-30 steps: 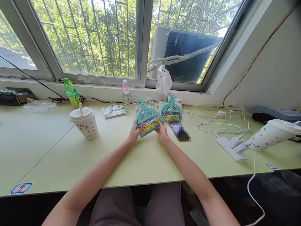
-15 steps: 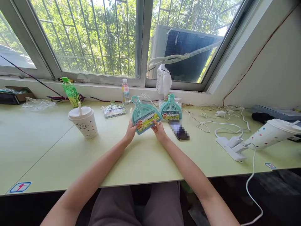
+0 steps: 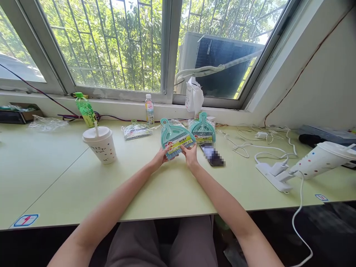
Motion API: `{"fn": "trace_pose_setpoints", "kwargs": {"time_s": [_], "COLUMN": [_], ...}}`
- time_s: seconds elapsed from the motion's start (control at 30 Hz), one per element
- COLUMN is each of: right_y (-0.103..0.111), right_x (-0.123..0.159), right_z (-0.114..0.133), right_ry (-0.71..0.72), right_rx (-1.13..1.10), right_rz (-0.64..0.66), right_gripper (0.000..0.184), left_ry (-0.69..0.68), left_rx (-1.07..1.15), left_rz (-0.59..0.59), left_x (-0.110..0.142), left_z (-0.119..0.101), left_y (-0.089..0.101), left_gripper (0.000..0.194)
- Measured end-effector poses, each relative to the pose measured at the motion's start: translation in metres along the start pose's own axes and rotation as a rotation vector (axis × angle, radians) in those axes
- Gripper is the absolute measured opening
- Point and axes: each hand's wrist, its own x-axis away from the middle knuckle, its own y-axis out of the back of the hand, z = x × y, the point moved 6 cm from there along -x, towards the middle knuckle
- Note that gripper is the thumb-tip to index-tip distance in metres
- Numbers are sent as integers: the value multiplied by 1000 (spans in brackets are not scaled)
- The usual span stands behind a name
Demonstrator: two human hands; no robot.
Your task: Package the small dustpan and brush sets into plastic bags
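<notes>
Change: since half a second ago the teal dustpan set (image 3: 176,138) has swung a little to the right between the hands, its handle now pointing up and slightly left.
Left hand: the left hand (image 3: 160,157) grips the lower left edge of the dustpan set, fingers curled round it.
Right hand: the right hand (image 3: 190,154) pinches the lower right edge, thumb on the label.
Dustpan set: lifted just off the pale green table (image 3: 167,189), in clear wrapping, though the glare makes the wrap hard to judge.
Behind it: a second dustpan set (image 3: 202,130) lies flat, just right of the held one.
Phone: a phone (image 3: 213,155) lies beside the right hand.
Left side: a paper cup (image 3: 100,144) with lid and straw stands well apart; a flat plastic packet (image 3: 136,131) lies near the small bottle (image 3: 149,109).
</notes>
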Motion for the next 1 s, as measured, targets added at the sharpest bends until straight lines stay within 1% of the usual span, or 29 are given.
{"fn": "trace_pose_setpoints", "kwargs": {"time_s": [0.07,0.13,0.17,0.2,0.3,0.33,0.4,0.47,0.53,0.6,0.7,0.8,0.9,1.0], "right_y": [2,3,3,3,0,-1,-5,-8,-10,-9,-5,4,16,23], "right_x": [0,1,1,1,1,2,4,7,9,10,8,3,-1,-4], "right_z": [1,2,3,3,6,7,8,10,12,12,10,11,10,9], "right_ry": [12,11,10,8,-3,-9,-27,-40,-51,-81,-147,-141,-153,-169], "right_rx": [1,10,15,20,39,48,75,101,119,128,143,154,155,162], "right_rz": [-15,-27,-29,-28,-5,12,55,88,97,80,27,-69,-172,-211], "right_gripper": [100,111,114,117,122,124,127,127,125,119,100,83,79,80], "left_ry": [50,104,116,108,-8,-51,-104,-118,-122,-136,-152,-159,-166,-162], "left_rx": [-18,-46,-60,-70,-47,-23,26,44,35,16,-17,-46,-80,-134], "left_rz": [73,105,85,39,-164,-206,-240,-243,-240,-220,-185,-135,-76,-54], "left_x": [2,3,3,1,-4,-5,-6,-7,-6,-5,-4,-4,-4,-2], "left_z": [4,8,10,11,6,4,1,0,-1,-1,-2,-2,-3,-4], "left_y": [-3,-4,-3,0,11,14,17,19,20,20,19,18,15,13], "left_gripper": [62,60,59,56,49,48,49,51,51,52,53,55,60,65]}}
